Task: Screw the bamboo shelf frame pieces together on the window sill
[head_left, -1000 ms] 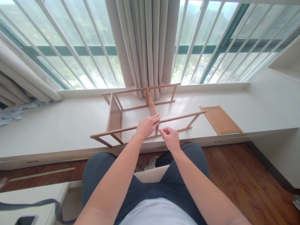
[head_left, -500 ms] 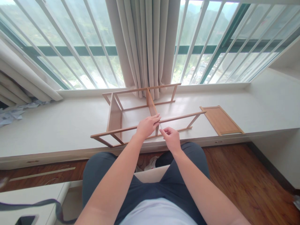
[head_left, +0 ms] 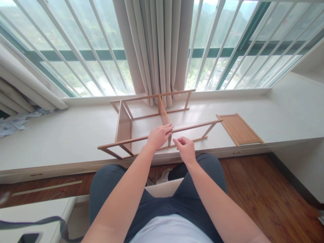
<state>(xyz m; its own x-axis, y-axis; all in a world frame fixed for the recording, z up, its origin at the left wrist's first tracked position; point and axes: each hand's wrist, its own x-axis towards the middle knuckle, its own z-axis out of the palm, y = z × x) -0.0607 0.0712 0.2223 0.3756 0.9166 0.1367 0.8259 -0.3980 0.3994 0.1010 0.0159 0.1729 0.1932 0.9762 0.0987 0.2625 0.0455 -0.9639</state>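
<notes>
Gripping the wooden frame [head_left: 157, 135] rail, the left hand [head_left: 158, 135] is kept unmoved while a small tool [head_left: 173, 136], pinched by the right hand [head_left: 186, 148], is nudged closer to the joint.

Left hand [head_left: 159, 136] curled palm-down; right hand [head_left: 186, 148] pinching, fingertips meeting.

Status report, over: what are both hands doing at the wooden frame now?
Left hand grips front rail of wooden frame. Right hand pinches small thin metal piece at the rail. Loose wooden panel lies right, apart. Nothing in the way.
</notes>
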